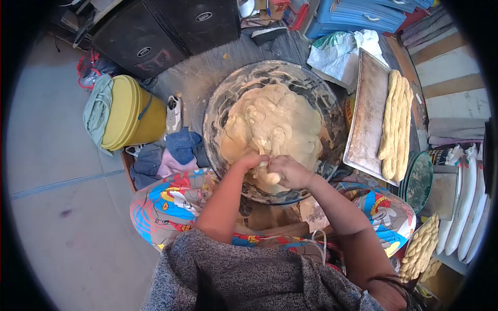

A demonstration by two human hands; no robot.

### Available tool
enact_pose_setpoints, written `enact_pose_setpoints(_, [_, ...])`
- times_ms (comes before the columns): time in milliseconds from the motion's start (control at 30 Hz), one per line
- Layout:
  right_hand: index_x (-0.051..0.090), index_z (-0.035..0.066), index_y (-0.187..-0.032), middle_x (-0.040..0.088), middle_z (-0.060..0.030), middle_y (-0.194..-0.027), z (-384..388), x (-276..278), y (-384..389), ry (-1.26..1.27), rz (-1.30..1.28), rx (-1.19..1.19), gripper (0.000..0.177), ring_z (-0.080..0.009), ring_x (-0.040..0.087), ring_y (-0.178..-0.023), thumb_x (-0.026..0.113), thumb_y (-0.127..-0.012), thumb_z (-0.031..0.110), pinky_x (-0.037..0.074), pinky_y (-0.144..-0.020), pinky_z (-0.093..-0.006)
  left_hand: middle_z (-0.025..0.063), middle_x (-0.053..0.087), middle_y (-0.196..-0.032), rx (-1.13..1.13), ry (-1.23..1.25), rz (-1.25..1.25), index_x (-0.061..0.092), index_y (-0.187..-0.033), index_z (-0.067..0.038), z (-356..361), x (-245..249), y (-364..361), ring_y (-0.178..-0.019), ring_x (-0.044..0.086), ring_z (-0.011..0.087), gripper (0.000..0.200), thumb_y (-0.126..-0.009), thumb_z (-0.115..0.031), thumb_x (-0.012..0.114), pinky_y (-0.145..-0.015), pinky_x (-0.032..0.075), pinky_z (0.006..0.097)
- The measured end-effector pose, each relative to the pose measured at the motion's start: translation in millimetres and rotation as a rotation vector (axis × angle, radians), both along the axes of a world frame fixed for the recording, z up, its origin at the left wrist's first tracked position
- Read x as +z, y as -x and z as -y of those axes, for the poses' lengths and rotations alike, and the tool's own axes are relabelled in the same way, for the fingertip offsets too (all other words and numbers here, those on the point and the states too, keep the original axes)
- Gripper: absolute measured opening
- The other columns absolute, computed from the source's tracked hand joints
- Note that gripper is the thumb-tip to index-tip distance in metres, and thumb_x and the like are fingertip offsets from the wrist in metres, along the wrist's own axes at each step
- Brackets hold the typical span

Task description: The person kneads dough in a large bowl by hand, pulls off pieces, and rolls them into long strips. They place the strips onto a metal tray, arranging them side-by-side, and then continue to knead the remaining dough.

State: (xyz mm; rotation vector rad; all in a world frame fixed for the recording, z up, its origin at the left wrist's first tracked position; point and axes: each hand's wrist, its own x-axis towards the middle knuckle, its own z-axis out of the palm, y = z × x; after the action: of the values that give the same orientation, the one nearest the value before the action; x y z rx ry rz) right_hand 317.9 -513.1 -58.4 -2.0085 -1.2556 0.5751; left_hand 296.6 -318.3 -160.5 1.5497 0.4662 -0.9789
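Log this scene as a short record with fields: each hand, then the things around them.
left hand: fingers pressed into the dough lump, grip unclear
right hand: closed around the same lump
bowl: large, round, holds the dough mass
tray: right of the bowl, carries twisted dough strips
yellow bucket: left of the bowl, cloth draped over it
plates: white, stacked on edge, far right

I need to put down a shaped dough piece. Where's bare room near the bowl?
The tray is bare on its left half, beside the braided dough. Bare board lies between bowl and black cases. Crowded: clothes left, plates right.
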Motion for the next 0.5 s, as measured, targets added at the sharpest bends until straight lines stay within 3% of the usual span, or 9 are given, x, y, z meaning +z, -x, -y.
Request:
enact_pose_setpoints(33, [0.057, 0.009, -0.098, 0.057, -0.0095, -0.1, 4.6, 5.8, 2.6, 0.008, -0.004, -0.001, 0.036, -0.0293, 0.05, -0.103, 0.065, -0.062, 0.01, 0.038, -0.089, -0.0421, 0.0075, 0.06, -0.081, -0.001, 0.008, -0.004, 0.059, -0.1, -0.005, -3.3, -11.6, 0.5, -0.069, 0.056, 0.0209, 0.049, -0.076, -0.047, 0.064, -0.064, 0.044, 0.0365])
enact_pose_setpoints(100, [0.056, 0.011, -0.101, 0.057, -0.007, -0.101, 18.1, 14.7, 3.4, 0.159, -0.015, 0.168, 0.042, -0.0278, 0.048, -0.106, 0.065, -0.06, 0.01, 0.034, -0.093, -0.0442, 0.008, 0.06, -0.082, 0.499, 0.063, -0.164, 0.059, -0.093, -0.005, -22.8, -23.4, -1.3, -0.069, 0.057, 0.0228, 0.038, -0.075, -0.038, 0.067, -0.062, 0.045, 0.0351])
enact_pose_setpoints(167, [0.058, 0.01, -0.099, 0.057, -0.0071, -0.101, 36.3, 12.4, 0.0, 0.2, -0.029, 0.17, 0.042, -0.0281, 0.049, -0.105, 0.065, -0.058, 0.009, 0.037, -0.091, -0.0425, 0.0088, 0.06, -0.079, -0.02, -0.275, 0.899, 0.059, -0.088, -0.003, -69.9, -55.0, 9.1, -0.064, 0.057, 0.023, 0.028, -0.076, -0.027, 0.066, -0.059, 0.047, 0.0322])
enact_pose_setpoints(233, [0.059, 0.009, -0.096, 0.057, -0.0088, -0.1, 52.1, 9.5, -6.0, 0.217, -0.171, 0.105, 0.04, -0.0283, 0.049, -0.104, 0.064, -0.057, 0.007, 0.04, -0.088, -0.04, 0.0116, 0.06, -0.08, 1.04, 0.063, -0.15, 0.059, -0.093, -0.003, -87.7, -38.8, -13.6, -0.072, 0.059, 0.0262, 0.027, -0.082, -0.027, 0.057, -0.064, 0.047, 0.0367])
enact_pose_setpoints(267, [0.059, 0.009, -0.096, 0.057, -0.0088, -0.1, 57.6, 10.5, -7.9, 0.219, -0.172, 0.1, 0.04, -0.0283, 0.049, -0.104, 0.064, -0.057, 0.007, 0.04, -0.088, -0.04, 0.0116, 0.06, -0.08, 1.035, 0.064, -0.152, 0.059, -0.093, -0.003, -92.4, -36.4, -13.0, -0.072, 0.059, 0.0262, 0.027, -0.082, -0.027, 0.057, -0.064, 0.047, 0.0367])
enact_pose_setpoints(333, [0.06, 0.007, -0.092, 0.057, -0.0105, -0.096, 60.5, 23.9, -13.9, 0.338, -0.144, 0.158, 0.037, -0.0285, 0.05, -0.102, 0.064, -0.055, 0.005, 0.042, -0.085, -0.038, 0.0156, 0.061, -0.084, 0.523, -0.75, 0.352, 0.059, -0.098, -0.004, -100.4, -32.5, -13.3, -0.073, 0.06, 0.0309, 0.035, -0.082, -0.035, 0.057, -0.065, 0.047, 0.0389])
enact_pose_setpoints(367, [0.06, 0.007, -0.092, 0.057, -0.0105, -0.096, 59.0, 30.5, -13.1, 0.336, -0.146, 0.157, 0.037, -0.0285, 0.05, -0.102, 0.064, -0.055, 0.005, 0.042, -0.085, -0.038, 0.0156, 0.061, -0.084, 0.521, -0.751, 0.351, 0.059, -0.098, -0.004, -97.0, -32.5, -12.8, -0.073, 0.06, 0.0309, 0.035, -0.082, -0.035, 0.057, -0.065, 0.047, 0.0389])
enact_pose_setpoints(467, [0.06, 0.007, -0.091, 0.057, -0.0112, -0.093, 40.1, 49.7, -9.6, 0.422, -0.098, 0.163, 0.035, -0.029, 0.05, -0.101, 0.063, -0.056, 0.005, 0.042, -0.085, -0.0387, 0.0149, 0.061, -0.088, 0.191, -0.684, 0.499, 0.059, -0.1, -0.003, -46.4, 28.9, -24.8, -0.074, 0.06, 0.0316, 0.045, -0.079, -0.043, 0.058, -0.066, 0.047, 0.0406])
enact_pose_setpoints(500, [0.06, 0.006, -0.092, 0.057, -0.0116, -0.095, 28.3, 54.0, -5.8, 0.291, -0.119, 0.15, 0.035, -0.0309, 0.05, -0.101, 0.063, -0.058, 0.004, 0.042, -0.086, -0.0389, 0.0146, 0.061, -0.09, 0.083, -0.658, 0.544, 0.059, -0.101, -0.003, -28.6, 40.5, -28.9, -0.075, 0.06, 0.0318, 0.049, -0.079, -0.046, 0.058, -0.066, 0.047, 0.0412])
